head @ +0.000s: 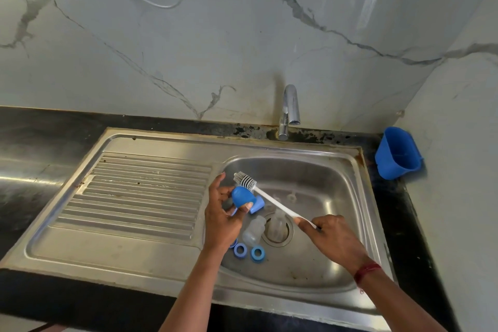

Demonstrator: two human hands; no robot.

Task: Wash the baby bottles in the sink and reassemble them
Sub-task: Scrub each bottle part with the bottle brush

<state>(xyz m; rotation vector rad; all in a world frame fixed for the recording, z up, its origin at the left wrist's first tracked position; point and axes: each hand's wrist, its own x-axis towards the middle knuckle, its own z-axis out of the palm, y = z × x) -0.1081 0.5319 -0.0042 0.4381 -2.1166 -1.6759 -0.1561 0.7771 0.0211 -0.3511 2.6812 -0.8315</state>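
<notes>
Over the sink basin (323,197), the left hand (221,219) curls its fingers round a blue bottle cap (242,197). The right hand (332,238) grips a white bottle brush (269,199), its bristles just above the cap. Clear bottles (253,232) and blue rings (249,250) lie below.

Front-left of the sink basin (323,245) is crowded: clear bottles (253,232) by the drain, blue rings (240,250) in front. The brush (272,201) and blue cap (242,195) I'm holding hang over the left middle. Basin's right side and the drainboard (140,191) are open; the tap (290,110) overhangs the back edge.

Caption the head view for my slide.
Over the sink, left hand grips a blue cap; right hand holds the bottle brush.
</notes>
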